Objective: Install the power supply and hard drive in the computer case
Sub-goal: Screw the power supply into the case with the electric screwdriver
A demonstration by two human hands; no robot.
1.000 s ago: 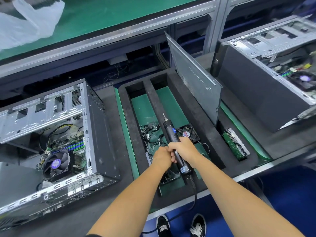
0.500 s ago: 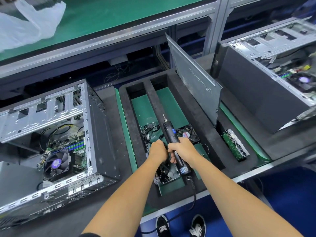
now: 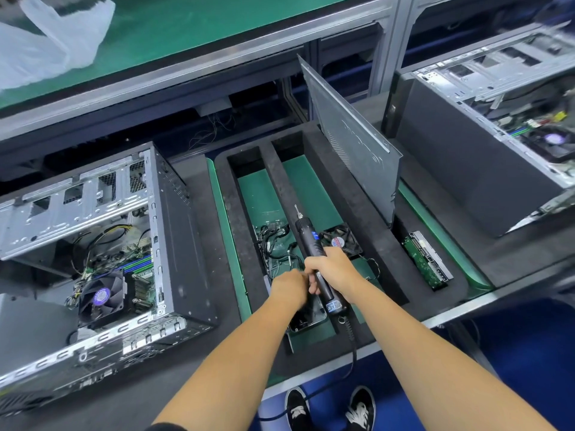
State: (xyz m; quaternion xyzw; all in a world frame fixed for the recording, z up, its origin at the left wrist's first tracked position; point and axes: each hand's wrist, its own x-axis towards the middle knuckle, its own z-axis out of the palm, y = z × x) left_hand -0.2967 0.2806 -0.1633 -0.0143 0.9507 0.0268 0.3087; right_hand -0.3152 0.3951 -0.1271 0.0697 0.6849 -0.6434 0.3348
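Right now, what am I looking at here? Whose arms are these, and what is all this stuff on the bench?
There is no machine: a person wears a camera on their head, looking down at their own bare arms. The right hand grips a corded electric screwdriver, tip pointing away. The left hand is curled beside it; what its fingers hold is hidden. Below lies a black foam tray with compartments: one holds a tangle of cables, another a small fan, and a hard drive sits at the right. An open computer case stands on the left, another case on the right.
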